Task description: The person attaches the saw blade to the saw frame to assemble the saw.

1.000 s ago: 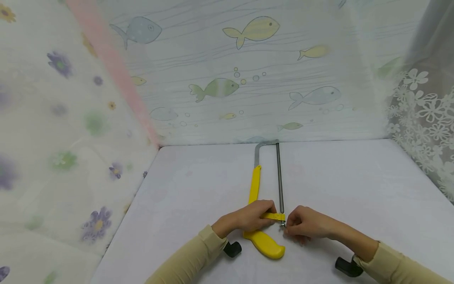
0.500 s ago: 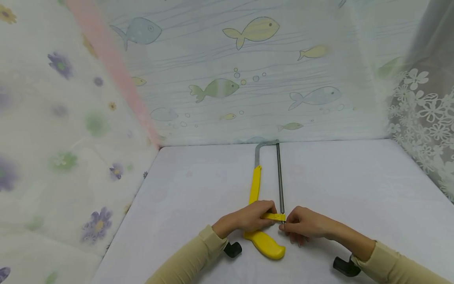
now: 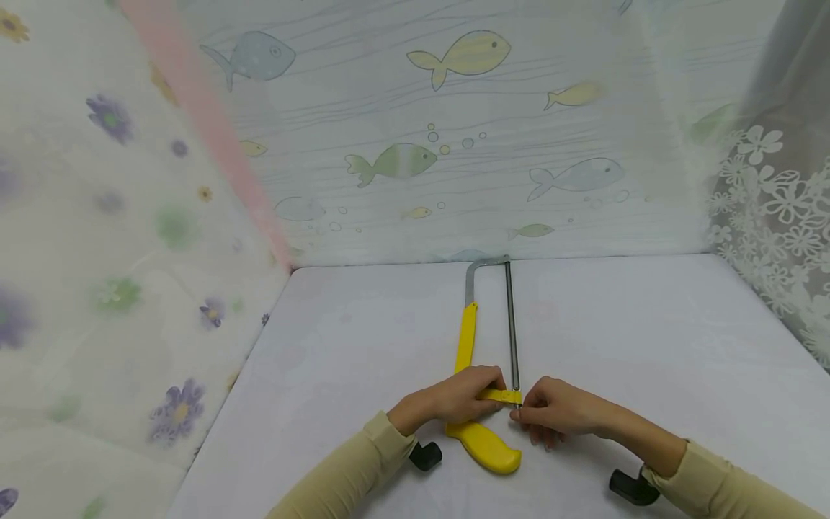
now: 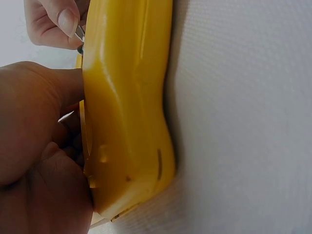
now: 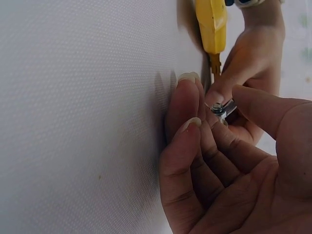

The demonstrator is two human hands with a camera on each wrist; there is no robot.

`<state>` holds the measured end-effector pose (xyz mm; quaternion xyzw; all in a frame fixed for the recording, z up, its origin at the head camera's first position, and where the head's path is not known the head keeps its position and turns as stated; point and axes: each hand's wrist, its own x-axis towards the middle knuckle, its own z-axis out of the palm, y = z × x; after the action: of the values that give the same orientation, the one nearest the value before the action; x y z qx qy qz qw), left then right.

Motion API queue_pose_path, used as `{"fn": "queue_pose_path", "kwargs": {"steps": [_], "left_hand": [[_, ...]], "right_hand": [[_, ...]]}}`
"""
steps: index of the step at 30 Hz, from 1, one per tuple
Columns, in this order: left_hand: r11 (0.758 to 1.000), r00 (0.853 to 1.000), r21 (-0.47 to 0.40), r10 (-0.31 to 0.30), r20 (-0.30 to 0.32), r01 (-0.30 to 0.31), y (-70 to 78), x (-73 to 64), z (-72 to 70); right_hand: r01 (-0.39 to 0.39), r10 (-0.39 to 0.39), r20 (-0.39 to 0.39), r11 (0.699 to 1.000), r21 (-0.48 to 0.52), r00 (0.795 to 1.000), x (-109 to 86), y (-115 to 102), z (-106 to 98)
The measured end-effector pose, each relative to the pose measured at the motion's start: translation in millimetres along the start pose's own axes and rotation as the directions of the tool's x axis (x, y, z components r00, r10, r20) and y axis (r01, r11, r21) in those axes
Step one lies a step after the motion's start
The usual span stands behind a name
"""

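Saw [image 3: 465, 339] is stretching toward the far edge of the table [image 3: 369, 331]; my left hand [image 3: 463, 395] is gripping it, my right hand [image 3: 563, 409] is pinching its nut [image 5: 217, 108].

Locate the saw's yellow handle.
In the head view, the yellow handle lies low, slightly right of centre, on the white tabletop, just below the left hand and below-left of the right hand.

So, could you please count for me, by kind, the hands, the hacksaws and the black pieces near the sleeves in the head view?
Hands: 2
Hacksaw: 1
Black pieces: 2
Total: 5
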<state>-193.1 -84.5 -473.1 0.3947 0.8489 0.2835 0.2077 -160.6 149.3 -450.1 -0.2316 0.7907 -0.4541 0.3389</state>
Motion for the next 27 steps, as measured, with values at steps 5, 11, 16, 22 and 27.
{"fn": "queue_pose_path", "kwargs": {"steps": [5,11,16,22,27], "left_hand": [[1.000,1.000,0.003,0.000,0.001,0.000,0.0,0.2,0.1],[1.000,1.000,0.002,0.000,-0.001,0.000,-0.3,0.0,0.5],[1.000,1.000,-0.005,-0.002,-0.003,0.002,-0.4,-0.4,0.7],[1.000,1.000,-0.002,-0.001,-0.006,0.001,-0.1,-1.1,0.8],[1.000,1.000,0.010,0.010,-0.010,-0.010,0.2,-0.8,0.5]], "right_hand": [[0.003,-0.003,0.003,1.000,0.004,1.000,-1.0,-0.3,-0.8],[0.017,-0.017,0.004,1.000,0.004,1.000,-2.9,0.2,-2.7],[0.042,-0.042,0.010,0.999,-0.003,0.999,-5.8,-0.3,-5.6],[0.054,-0.054,0.008,0.998,-0.023,0.999,-7.4,-0.1,-7.5],[0.067,-0.067,-0.004,0.996,-0.055,0.998,-6.1,1.2,-7.1]]}}
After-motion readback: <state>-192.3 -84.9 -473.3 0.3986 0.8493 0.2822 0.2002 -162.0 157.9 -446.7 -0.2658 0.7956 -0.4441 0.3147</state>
